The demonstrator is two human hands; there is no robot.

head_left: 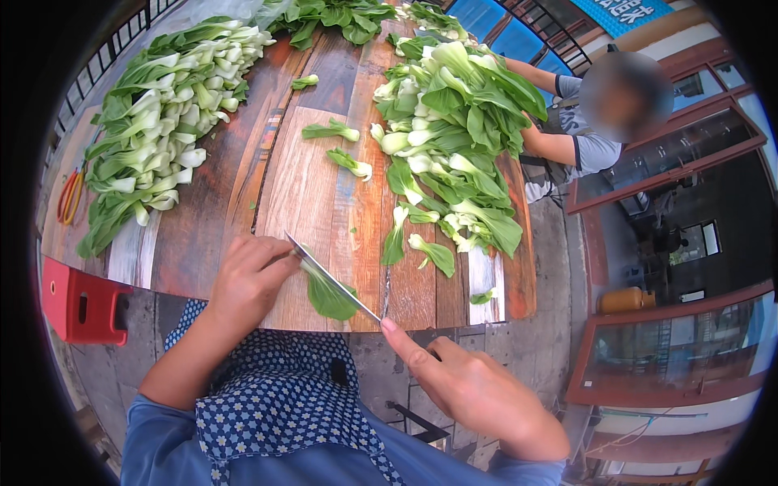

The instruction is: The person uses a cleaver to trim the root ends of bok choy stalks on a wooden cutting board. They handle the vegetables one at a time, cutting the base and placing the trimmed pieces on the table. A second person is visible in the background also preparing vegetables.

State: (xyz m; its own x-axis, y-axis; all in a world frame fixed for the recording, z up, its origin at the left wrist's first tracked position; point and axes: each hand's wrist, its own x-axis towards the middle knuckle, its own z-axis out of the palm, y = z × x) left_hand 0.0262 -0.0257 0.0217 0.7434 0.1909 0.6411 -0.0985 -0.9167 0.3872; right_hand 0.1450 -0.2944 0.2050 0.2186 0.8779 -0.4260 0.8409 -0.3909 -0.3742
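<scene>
My right hand (466, 385) grips a knife (350, 293), the index finger stretched along the back of the blade. The blade slants across a single bok choy (328, 301) near the table's front edge; its green leaf shows on the near side of the blade. My left hand (251, 279) is closed at the stem end of that bok choy, beside the knife's tip. The fingers cover most of the stem. Several loose bok choy, such as one small plant (350, 164), lie just beyond the knife.
A large pile of bok choy (466, 121) covers the table's right side, and a long row (154, 130) lines the left. Orange-handled scissors (70, 194) lie at the left edge of the wooden table (194, 243). A red stool (81, 304) stands below. Another person (596, 134) sits at the right.
</scene>
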